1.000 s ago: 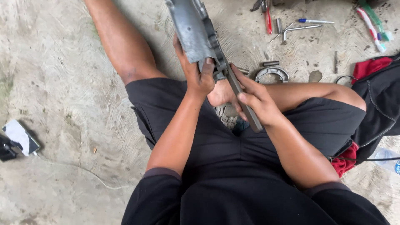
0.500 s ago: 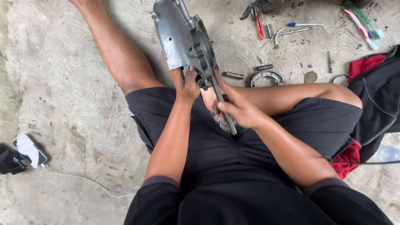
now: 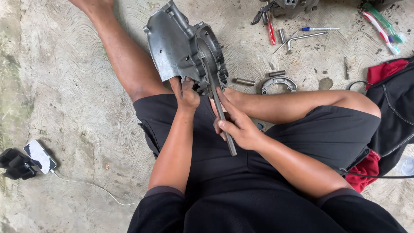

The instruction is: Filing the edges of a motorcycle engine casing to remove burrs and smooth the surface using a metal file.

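I sit on a concrete floor with a grey metal engine casing [image 3: 181, 45] held upright between my legs. My left hand [image 3: 186, 92] grips the casing's lower edge. My right hand [image 3: 239, 125] is closed around a long flat metal bar [image 3: 222, 114]. The bar runs up from my lap into the casing's round opening.
On the floor beyond my knee lie a curved brake shoe [image 3: 279, 83], short metal pins [image 3: 245, 81], red-handled pliers [image 3: 270, 30], an L-shaped wrench [image 3: 299, 38], a blue pen [image 3: 319, 29] and toothbrushes [image 3: 381, 23]. A phone on a cable [image 3: 39, 156] lies at left. Red and black cloth [image 3: 392, 99] lies at right.
The view has tipped down, so the casing sits lower in frame. My right hand has slid down the bar toward my lap. My left hand keeps its grip.
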